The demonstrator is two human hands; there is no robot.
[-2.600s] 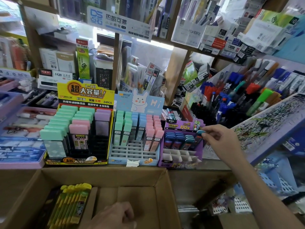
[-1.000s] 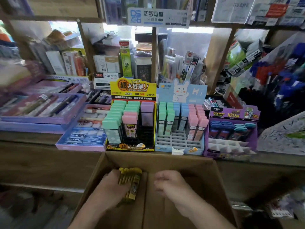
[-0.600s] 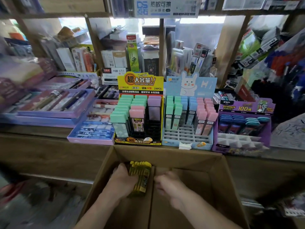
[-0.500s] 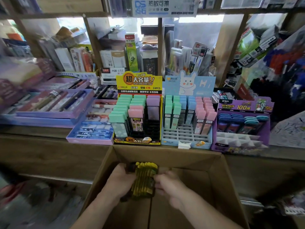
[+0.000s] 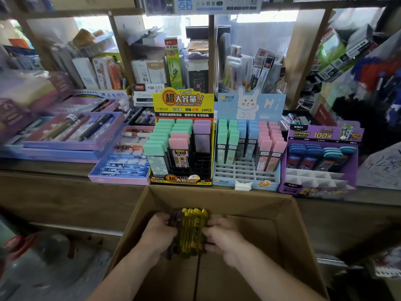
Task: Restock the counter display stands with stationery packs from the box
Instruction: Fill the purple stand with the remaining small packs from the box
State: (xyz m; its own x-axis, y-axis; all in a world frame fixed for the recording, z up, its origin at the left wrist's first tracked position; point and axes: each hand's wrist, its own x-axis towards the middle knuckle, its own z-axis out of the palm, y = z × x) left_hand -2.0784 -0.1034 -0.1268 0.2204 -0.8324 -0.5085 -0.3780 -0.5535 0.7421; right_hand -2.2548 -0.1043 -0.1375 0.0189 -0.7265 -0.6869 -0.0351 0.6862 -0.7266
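Inside the cardboard box [image 5: 217,195], the left grip [image 5: 159,234] and the right grip [image 5: 223,237] both clasp one bundle of yellow stationery packs [image 5: 193,231] from its two sides, below the tabletop [image 5: 377,195].

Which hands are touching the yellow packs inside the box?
Touching. The head view shows the left hand and right hand gripping the yellow packs from opposite sides.
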